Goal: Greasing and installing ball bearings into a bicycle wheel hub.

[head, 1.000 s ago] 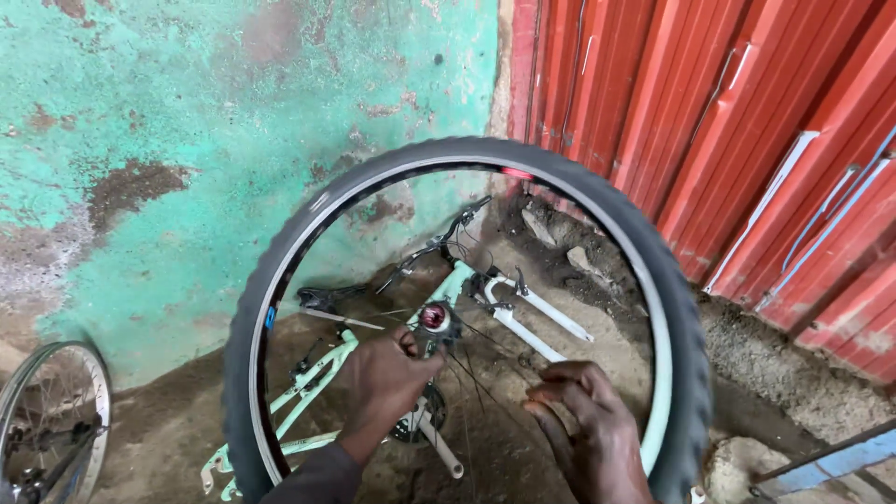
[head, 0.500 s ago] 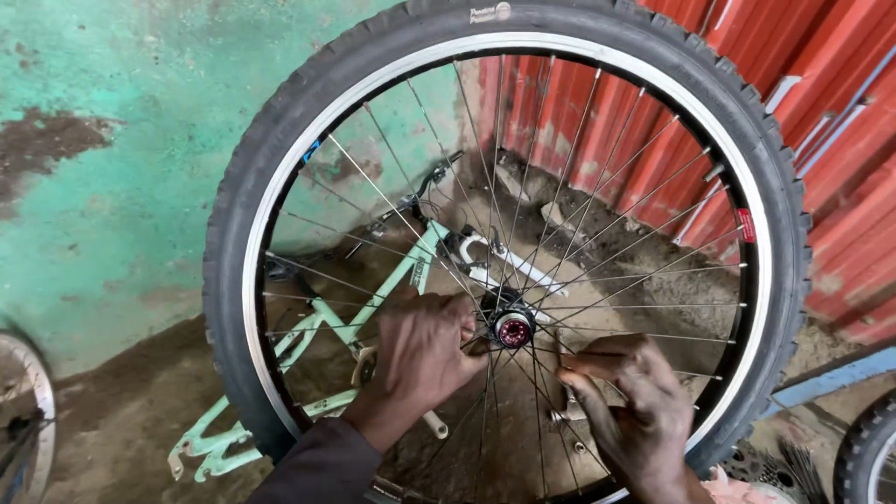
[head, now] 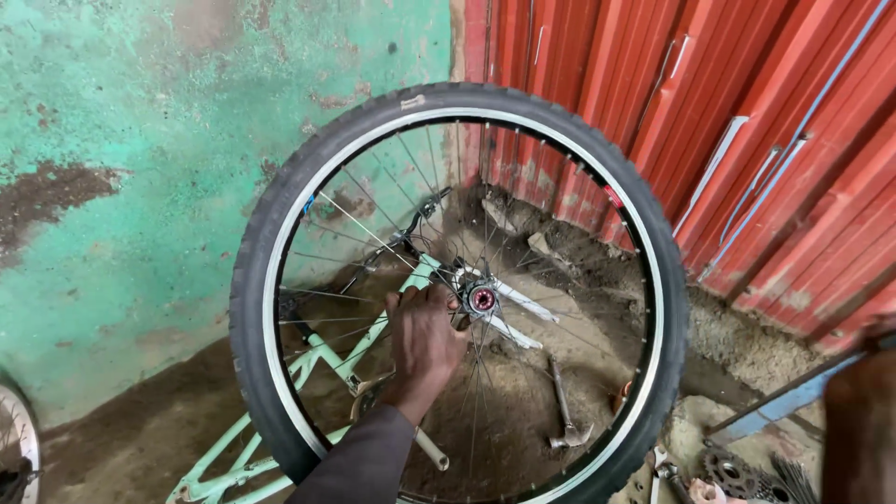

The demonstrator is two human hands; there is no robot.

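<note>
Peeling green wall (head: 140, 168) is filling the left, and red corrugated sheeting (head: 747, 140) is closing off the right; the two are meeting at a corner behind the wheel (head: 457, 103). Dirt floor (head: 597, 308) is running along their feet, with open ground showing through the spokes towards the corner.

Standing upright in the middle, the wheel is taking up most of the view, its black tyre carrying a small pale sticker at the top and its rim a small red tag at upper right. Behind it a mint-green frame (head: 308, 373) is lying on the floor, reaching to the bottom edge. A second rim (head: 19, 448) is peeking in at lower left.

The left hand (head: 425, 345) is gripping the wheel at its hub (head: 483, 300), fingers closed around the axle side. The right hand (head: 859, 429) is blurring at the right edge; whether its grip is spread cannot be told.

A hammer (head: 565, 411) is lying on the floor beyond the spokes, and sprockets (head: 737, 471) are sitting at lower right.
</note>
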